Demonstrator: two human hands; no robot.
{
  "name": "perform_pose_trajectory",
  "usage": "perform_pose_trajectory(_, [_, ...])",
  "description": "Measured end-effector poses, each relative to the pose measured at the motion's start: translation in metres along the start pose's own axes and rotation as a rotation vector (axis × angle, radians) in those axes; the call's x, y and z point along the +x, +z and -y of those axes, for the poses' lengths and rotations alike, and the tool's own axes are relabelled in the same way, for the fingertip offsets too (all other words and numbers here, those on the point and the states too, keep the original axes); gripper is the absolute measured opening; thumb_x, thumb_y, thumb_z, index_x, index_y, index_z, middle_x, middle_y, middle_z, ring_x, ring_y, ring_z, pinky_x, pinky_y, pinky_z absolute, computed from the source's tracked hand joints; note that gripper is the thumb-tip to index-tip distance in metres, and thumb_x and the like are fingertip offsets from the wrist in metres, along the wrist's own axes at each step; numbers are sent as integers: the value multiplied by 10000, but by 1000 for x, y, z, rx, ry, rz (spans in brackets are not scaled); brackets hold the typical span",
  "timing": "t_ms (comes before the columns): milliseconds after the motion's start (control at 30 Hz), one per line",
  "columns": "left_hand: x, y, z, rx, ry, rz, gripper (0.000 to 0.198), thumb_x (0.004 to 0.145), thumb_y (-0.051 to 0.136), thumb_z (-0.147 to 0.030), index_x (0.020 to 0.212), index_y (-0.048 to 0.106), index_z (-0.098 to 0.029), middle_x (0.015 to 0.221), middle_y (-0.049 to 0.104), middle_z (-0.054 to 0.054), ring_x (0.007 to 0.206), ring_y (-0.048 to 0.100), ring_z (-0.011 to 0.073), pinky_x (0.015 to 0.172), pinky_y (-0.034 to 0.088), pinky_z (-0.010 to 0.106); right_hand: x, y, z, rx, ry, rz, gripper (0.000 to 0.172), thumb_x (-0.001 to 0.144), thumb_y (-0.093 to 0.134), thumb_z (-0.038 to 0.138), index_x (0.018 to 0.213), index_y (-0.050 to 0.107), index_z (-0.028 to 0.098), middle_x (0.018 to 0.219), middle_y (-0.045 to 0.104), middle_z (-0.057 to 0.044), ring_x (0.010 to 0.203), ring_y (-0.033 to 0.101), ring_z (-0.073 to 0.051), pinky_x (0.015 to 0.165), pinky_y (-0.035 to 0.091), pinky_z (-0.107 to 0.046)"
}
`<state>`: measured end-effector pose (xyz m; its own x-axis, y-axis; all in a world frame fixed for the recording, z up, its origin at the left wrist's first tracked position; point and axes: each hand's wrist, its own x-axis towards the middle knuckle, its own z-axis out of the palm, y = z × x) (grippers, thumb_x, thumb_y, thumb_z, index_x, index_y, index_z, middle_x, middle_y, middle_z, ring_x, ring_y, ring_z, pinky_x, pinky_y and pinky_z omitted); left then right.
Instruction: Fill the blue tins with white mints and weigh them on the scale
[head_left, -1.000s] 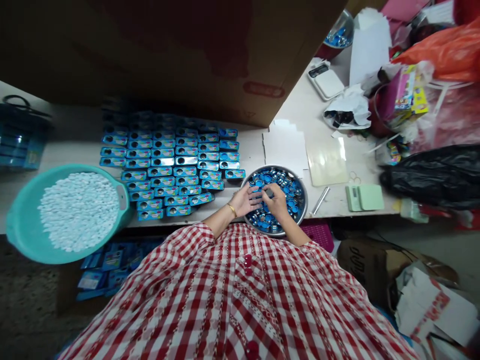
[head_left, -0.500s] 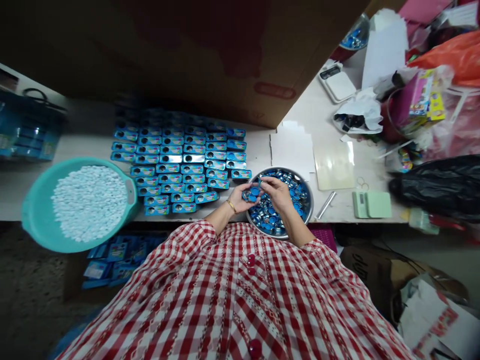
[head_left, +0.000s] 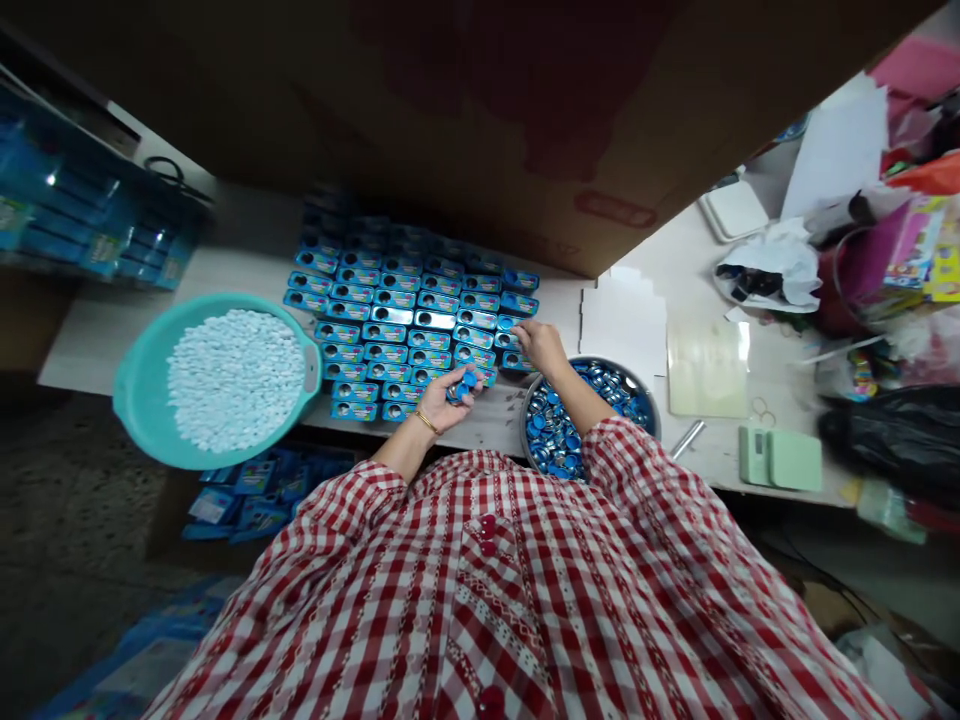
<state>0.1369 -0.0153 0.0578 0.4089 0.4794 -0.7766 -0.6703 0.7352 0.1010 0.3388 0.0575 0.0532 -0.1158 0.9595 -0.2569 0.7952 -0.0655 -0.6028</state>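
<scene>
In the head view, my left hand (head_left: 444, 404) is palm up in front of the block of tins, its fingers curled round several small blue-and-silver round caps (head_left: 466, 382). My right hand (head_left: 543, 346) reaches over the right-hand column of the small blue tins (head_left: 430, 339), fingertips pinched down at one tin. What lies between those fingertips is too small to make out. The tins stand in close rows, most with a dark round opening on top. Beneath my right forearm is a steel bowl (head_left: 658, 412) full of loose caps (head_left: 551, 425) like those in my left hand.
A turquoise basin (head_left: 126, 400) of white pellets stands at the left. Behind the tins rises a large cardboard box (head_left: 480, 130). To the right lie white card (head_left: 622, 315), a metal tube (head_left: 688, 438) and a pale green scale (head_left: 795, 460). Bags clutter the far right.
My right hand has left my left palm above the bowl and moved up to the right-hand tins. My left hand, still holding caps, has moved left off the bowl. The camera view has shifted.
</scene>
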Motion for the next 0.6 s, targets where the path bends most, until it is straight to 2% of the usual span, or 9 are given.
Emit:
perform_pose_trajectory(100, [-6,-8,-5,-37,16,-2,143,872,458,-145,884,600,-138,806,622,77,628,597,98,388,360,118,24,-1,9,-213,17,96,267,899,469,294,906,692,147,868,705,-87,878,641,-193,809,445,-260])
perform_pose_trajectory(233, [-11,-14,-10,-71,12,-6,168,873,467,-150,959,611,-152,778,618,71,614,588,94,387,349,116,35,6,18,-411,25,269,212,862,528,233,1001,661,145,1012,685,-129,982,625,-232,820,450,-277])
perform_pose_trajectory(333, [-9,-15,-15,-85,6,-15,189,875,460,-146,988,611,-156,770,621,69,606,586,96,385,346,119,39,12,25,-542,67,323,350,818,588,224,1155,572,130,1104,643,-180,1018,616,-277,828,467,-324])
perform_pose_trajectory(433, [-3,-14,-18,-93,2,-3,151,869,468,-146,902,616,-146,773,623,70,605,588,94,384,346,122,50,16,32,-590,130,364,483,752,651,203,1209,524,108,1130,619,-203,1038,604,-303,842,484,-369])
perform_pose_trajectory(600, [8,-11,-21,-93,4,38,158,882,463,-168,849,615,-136,791,623,73,594,579,84,372,335,120,69,21,37,-600,199,410,467,693,705,189,1138,589,107,1114,616,-190,1040,597,-303,848,501,-404])
